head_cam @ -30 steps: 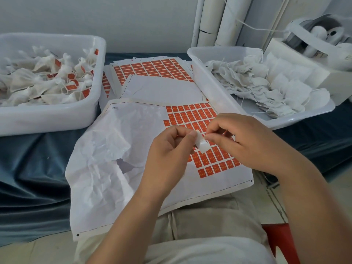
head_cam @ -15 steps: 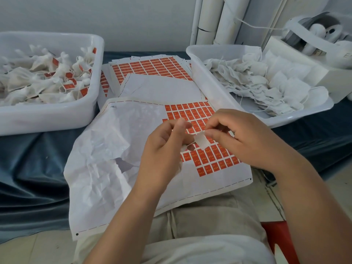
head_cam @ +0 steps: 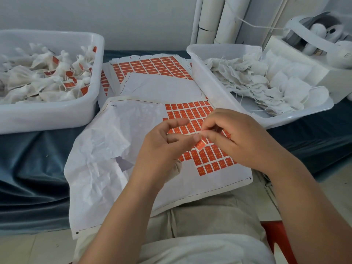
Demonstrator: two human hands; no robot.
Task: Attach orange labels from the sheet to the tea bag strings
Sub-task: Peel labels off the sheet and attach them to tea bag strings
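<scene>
An orange label (head_cam: 200, 145) hangs between my two hands, above the label sheet (head_cam: 190, 189) that lies across my lap. My right hand (head_cam: 242, 138) pinches the label's top edge between thumb and forefinger. My left hand (head_cam: 163, 147) has its thumb tip against the label and its forefinger raised. A thin pale string (head_cam: 182, 133) runs between the hands. A white tea bag (head_cam: 176, 168) shows under my left palm, held by the curled lower fingers. Rows of orange labels (head_cam: 190, 113) remain on the sheet's right part.
A white tub (head_cam: 47, 117) at the left holds tea bags with orange labels. A second white tub (head_cam: 207, 86) at the right holds plain tea bags. More label sheets (head_cam: 152, 66) lie between them on a dark blue cloth (head_cam: 32, 159). White rolls (head_cam: 226, 20) stand behind.
The label showed its white back between my fingertips; now its orange face shows. My left forefinger has lifted away, and both hands have moved slightly up the sheet.
</scene>
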